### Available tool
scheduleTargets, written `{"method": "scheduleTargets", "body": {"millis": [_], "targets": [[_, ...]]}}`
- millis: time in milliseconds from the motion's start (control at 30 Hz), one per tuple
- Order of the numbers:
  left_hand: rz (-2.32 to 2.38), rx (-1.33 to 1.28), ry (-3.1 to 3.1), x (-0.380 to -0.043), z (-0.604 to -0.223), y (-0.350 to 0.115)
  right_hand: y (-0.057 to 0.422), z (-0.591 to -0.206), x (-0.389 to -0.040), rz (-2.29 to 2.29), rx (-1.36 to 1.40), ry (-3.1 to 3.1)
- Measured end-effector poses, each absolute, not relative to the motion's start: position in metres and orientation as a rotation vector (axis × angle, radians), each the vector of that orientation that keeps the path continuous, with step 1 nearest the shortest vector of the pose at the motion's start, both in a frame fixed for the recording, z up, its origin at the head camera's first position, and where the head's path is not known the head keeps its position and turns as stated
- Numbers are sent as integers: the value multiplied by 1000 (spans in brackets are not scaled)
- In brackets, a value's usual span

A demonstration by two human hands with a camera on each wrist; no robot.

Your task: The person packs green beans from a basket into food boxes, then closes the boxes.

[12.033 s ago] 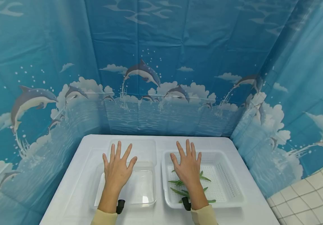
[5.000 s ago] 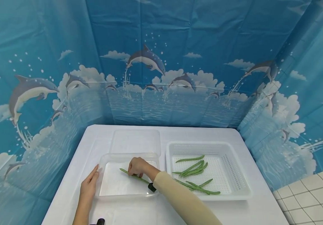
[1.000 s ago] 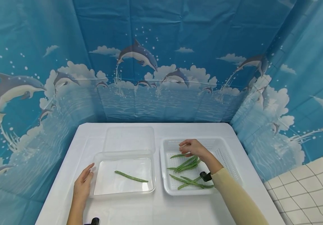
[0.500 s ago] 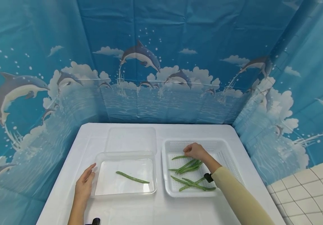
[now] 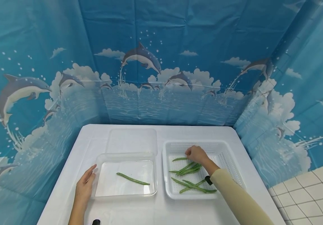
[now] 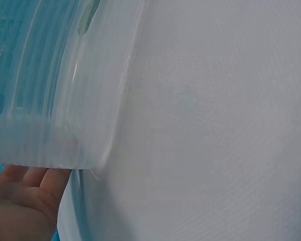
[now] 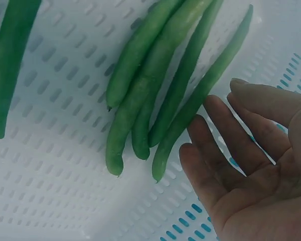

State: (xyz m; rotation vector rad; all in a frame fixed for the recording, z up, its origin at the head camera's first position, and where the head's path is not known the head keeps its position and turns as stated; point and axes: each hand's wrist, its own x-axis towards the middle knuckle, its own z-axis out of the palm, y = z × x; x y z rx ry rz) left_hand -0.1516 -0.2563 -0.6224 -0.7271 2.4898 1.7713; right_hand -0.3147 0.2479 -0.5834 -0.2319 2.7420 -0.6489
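Note:
My right hand (image 5: pixel 197 153) reaches into the back of a white perforated basket (image 5: pixel 189 197), over the far end of a lone green bean (image 5: pixel 180 159). In the right wrist view, fingertips (image 7: pixel 193 128) are right at the edge of the outermost bean (image 7: pixel 200 100), with the thumb apart from it. Several more green beans (image 5: pixel 189 169) lie bunched in the middle, and others (image 5: pixel 196 186) cross near the front. On the left stands a clear plastic container (image 5: pixel 122 197) with one green bean (image 5: pixel 133 179) inside. My left hand (image 5: pixel 84 187) rests its extended fingers against the container's left side.
Behind the clear container lies a flat translucent lid (image 5: pixel 131 140) on the white-covered table (image 5: pixel 161 212). A blue dolphin-print curtain (image 5: pixel 156 103) closes off the back and sides. White tiles (image 5: pixel 313 193) show at the lower right.
Both hands were spread over the containers at first. Later the right hand held a bean in the clear container; that bean now lies there, and the hand has returned to the basket and lowered.

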Motion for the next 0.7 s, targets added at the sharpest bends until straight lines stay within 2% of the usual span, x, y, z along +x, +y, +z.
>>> {"method": "scheduleTargets", "body": {"millis": [700], "targets": [[1763, -719, 2499, -153, -629, -259, 246, -599, -300, -528, -341, 2884]]}}
